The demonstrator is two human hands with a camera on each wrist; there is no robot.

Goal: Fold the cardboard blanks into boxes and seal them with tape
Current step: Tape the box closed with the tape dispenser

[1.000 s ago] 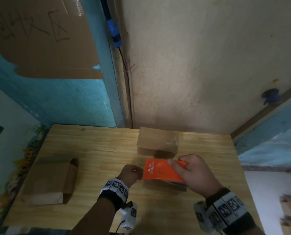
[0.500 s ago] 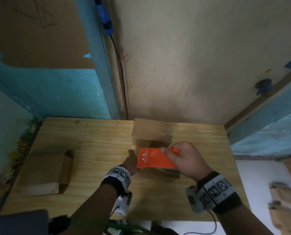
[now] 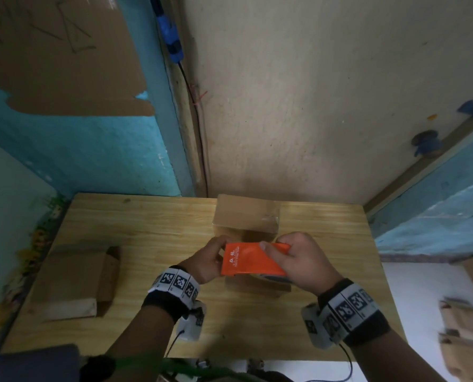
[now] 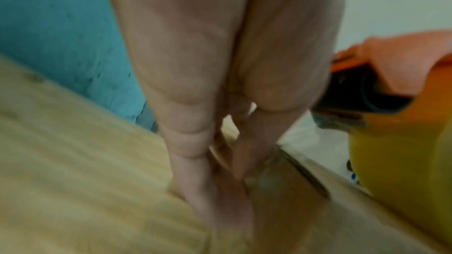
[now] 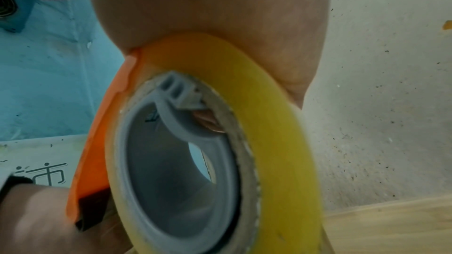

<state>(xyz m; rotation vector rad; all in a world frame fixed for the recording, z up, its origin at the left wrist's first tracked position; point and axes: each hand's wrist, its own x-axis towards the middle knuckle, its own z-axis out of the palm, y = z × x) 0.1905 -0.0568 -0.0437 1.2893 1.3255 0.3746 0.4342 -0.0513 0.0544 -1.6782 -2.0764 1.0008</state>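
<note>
A folded cardboard box (image 3: 246,218) with clear tape on its top stands at the back middle of the wooden table (image 3: 147,232). Just in front of it my right hand (image 3: 298,260) grips an orange tape dispenser (image 3: 253,260), thumb on top. In the right wrist view the yellow tape roll (image 5: 269,142) sits on a grey core (image 5: 176,161) under the orange dispenser (image 5: 97,152). My left hand (image 3: 212,256) is at the dispenser's left edge. Its fingers (image 4: 190,142) lie straight with the tips on brown cardboard (image 4: 281,200) by the box's front left corner; the view is blurred.
A second, partly folded box (image 3: 75,282) lies on its side at the table's left. Several cardboard blanks (image 3: 462,343) are piled on the floor at the right. Walls close the table's back and left sides. A cable (image 3: 194,106) runs down the back corner.
My left hand has gone from a curled fist beside the dispenser to straight fingers reaching forward to the box. The dispenser has moved slightly closer to the box.
</note>
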